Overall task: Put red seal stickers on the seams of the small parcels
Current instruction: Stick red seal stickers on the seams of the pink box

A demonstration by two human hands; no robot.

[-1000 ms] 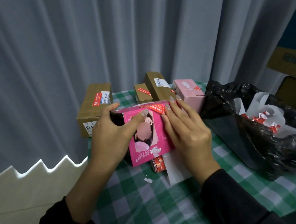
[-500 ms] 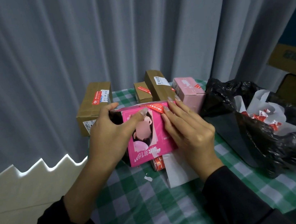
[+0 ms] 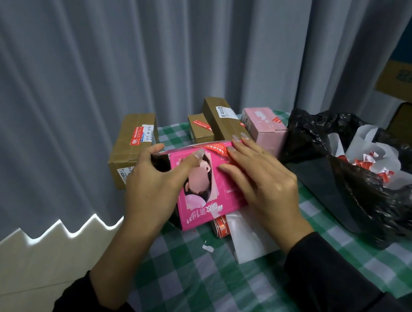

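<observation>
A green-checked tabletop [image 3: 196, 288] stands against a grey curtain [image 3: 83, 67]. A black bag [image 3: 388, 197] slumps over its right edge. Along the far edge stand a large brown carton [image 3: 132, 142], two smaller brown boxes [image 3: 200, 130] and a pale pink box [image 3: 265, 124].

The bright pink parcel [image 3: 207, 213] stands near the tabletop's middle, closer to the left edge. Its printed face is turned to the person and leans back, and the print reads upside down. That face is about as wide as it is tall, so no long axis shows plainly. It sits where it did half a second ago.

The left hand [image 3: 149, 189] grips the parcel's left end, thumb across the front and fingers curled over the top corner. The right hand [image 3: 265, 179] lies flat on the right half with its fingers straight. Its thumb has spread slightly leftward.

The red seal sticker [image 3: 214, 147] runs left to right along the top, its right end under the right fingertips. White backing paper [image 3: 250, 239] and a sticker roll [image 3: 221, 228] lie just in front of the parcel.
</observation>
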